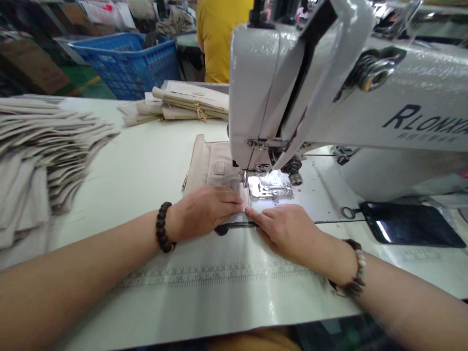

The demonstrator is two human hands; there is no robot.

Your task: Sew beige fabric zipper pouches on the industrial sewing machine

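A beige fabric piece [214, 165] with a small label and a gold zipper edge lies on the table under the white sewing machine [329, 97]. My left hand [206, 209] presses flat on the fabric's near end, fingers pointing toward the presser foot [245, 179]. My right hand [287, 229] rests flat beside it, its fingertips touching the fabric's near right corner just in front of the lit needle plate [270, 190]. Both wrists wear bead bracelets.
A tall stack of beige fabric pieces [44, 151] sits at the left. More finished pieces [183, 105] lie at the back. A blue basket [127, 63] and a person in a yellow shirt [219, 39] are behind. A phone [409, 224] lies at the right.
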